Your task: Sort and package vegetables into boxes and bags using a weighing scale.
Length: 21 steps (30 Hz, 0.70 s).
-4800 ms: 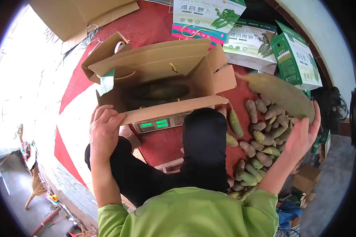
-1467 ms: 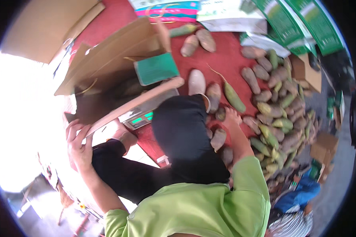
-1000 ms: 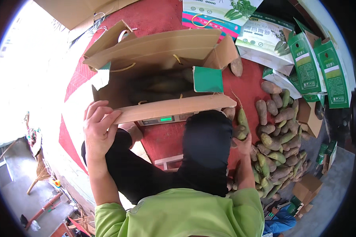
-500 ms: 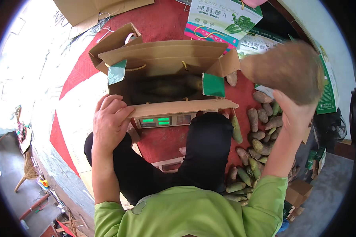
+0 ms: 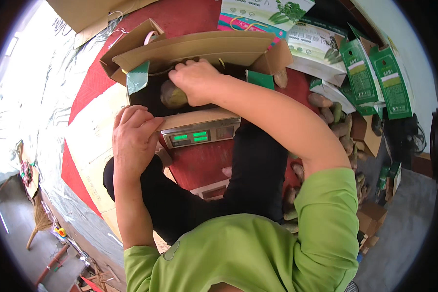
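Observation:
An open cardboard carton point(image 5: 194, 48) stands in front of me on a digital scale point(image 5: 199, 136) with lit green displays. My left hand point(image 5: 135, 136) grips the left part of the carton's near flap point(image 5: 199, 118), thumb on top of the flap. Reaching over the near side, my right hand point(image 5: 195, 82) is inside the carton, its fingers curled round a thick green-brown radish point(image 5: 172, 95). The radish's rounded end shows to the left of the palm; the hand covers the rest. Shadow hides most of the carton's bottom.
Loose radishes point(image 5: 321, 101) lie in a pile on the red mat at my right, partly behind my right arm. Printed white gift boxes point(image 5: 316, 48) and green ones point(image 5: 393, 80) stand beyond them. A roll of tape point(image 5: 151, 37) sits in a smaller carton point(image 5: 126, 51) behind.
My right hand has swung from the right side, where it held the radish up, leftward and down into the carton. My left hand still grips the flap. The whole view has shifted slightly.

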Each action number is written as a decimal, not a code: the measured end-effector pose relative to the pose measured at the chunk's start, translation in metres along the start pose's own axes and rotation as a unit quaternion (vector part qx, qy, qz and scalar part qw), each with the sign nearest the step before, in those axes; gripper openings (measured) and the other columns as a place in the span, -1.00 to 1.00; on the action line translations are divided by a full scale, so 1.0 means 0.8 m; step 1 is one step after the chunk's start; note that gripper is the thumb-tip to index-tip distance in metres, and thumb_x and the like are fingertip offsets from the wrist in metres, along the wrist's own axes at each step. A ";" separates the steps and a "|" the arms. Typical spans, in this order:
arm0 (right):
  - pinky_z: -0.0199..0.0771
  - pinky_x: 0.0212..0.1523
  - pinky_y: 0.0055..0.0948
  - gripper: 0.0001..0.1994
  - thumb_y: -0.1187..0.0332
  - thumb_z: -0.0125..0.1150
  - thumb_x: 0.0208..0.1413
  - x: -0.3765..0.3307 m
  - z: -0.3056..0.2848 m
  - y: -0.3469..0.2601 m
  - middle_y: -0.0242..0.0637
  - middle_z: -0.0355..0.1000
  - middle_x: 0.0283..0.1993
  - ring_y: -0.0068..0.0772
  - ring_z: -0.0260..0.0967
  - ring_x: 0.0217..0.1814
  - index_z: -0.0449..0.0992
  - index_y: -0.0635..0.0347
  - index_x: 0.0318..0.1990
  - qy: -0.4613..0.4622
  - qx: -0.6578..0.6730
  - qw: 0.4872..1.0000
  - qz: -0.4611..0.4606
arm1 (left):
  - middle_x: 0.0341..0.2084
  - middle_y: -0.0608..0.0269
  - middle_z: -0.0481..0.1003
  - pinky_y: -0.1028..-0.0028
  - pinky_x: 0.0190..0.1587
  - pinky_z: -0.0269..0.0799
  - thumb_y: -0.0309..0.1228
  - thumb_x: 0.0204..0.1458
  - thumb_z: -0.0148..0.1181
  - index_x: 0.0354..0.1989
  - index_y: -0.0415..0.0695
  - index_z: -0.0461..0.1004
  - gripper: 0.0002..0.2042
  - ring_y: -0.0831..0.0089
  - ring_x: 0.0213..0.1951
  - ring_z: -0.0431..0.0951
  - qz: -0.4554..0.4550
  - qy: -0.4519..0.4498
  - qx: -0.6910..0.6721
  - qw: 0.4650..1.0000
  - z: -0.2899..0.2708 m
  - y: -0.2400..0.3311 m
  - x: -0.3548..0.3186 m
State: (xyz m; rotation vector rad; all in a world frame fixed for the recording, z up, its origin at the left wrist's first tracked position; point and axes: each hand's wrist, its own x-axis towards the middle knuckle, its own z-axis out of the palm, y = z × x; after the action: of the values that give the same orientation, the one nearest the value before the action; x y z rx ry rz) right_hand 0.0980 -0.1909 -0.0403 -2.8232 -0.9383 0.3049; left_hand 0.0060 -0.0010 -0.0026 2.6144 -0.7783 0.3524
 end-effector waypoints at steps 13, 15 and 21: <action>0.45 -0.05 -0.26 -0.50 0.12 0.32 -0.08 -0.105 -0.073 0.051 -0.13 0.51 -0.12 -0.15 0.48 -0.06 0.46 0.18 0.01 0.264 0.222 0.938 -0.008 | -0.40 0.16 0.47 0.26 0.00 0.31 -0.61 -0.23 0.19 -0.34 -0.21 0.58 -0.79 0.17 -0.09 0.45 -0.029 -0.037 0.008 0.999 -0.002 0.012 0.000; 0.48 -0.11 -0.32 -0.58 0.20 0.29 -0.03 -0.167 -0.075 0.076 -0.19 0.54 -0.22 -0.26 0.51 -0.15 0.48 0.20 -0.03 0.324 0.278 0.901 0.078 | -0.39 0.17 0.47 0.26 0.00 0.31 -0.60 -0.21 0.21 -0.33 -0.21 0.57 -0.80 0.17 -0.10 0.45 -0.021 -0.040 0.027 0.999 0.000 0.011 -0.002; 0.46 -0.20 -0.48 -0.77 0.44 0.21 0.04 -0.346 0.082 0.121 -0.29 0.52 -0.30 -0.48 0.47 -0.24 0.49 0.30 -0.13 0.437 0.373 0.731 0.368 | -0.37 0.18 0.48 0.30 -0.03 0.34 -0.57 -0.13 0.25 -0.32 -0.22 0.56 -0.84 0.20 -0.12 0.47 -0.014 -0.036 0.031 0.999 0.007 0.022 0.007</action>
State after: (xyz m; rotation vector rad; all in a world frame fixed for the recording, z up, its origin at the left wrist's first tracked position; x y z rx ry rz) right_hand -0.0790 -0.4297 -0.0835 -1.9775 0.4542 -0.4652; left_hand 0.0015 -0.0198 -0.0008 2.7072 -0.7654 0.2806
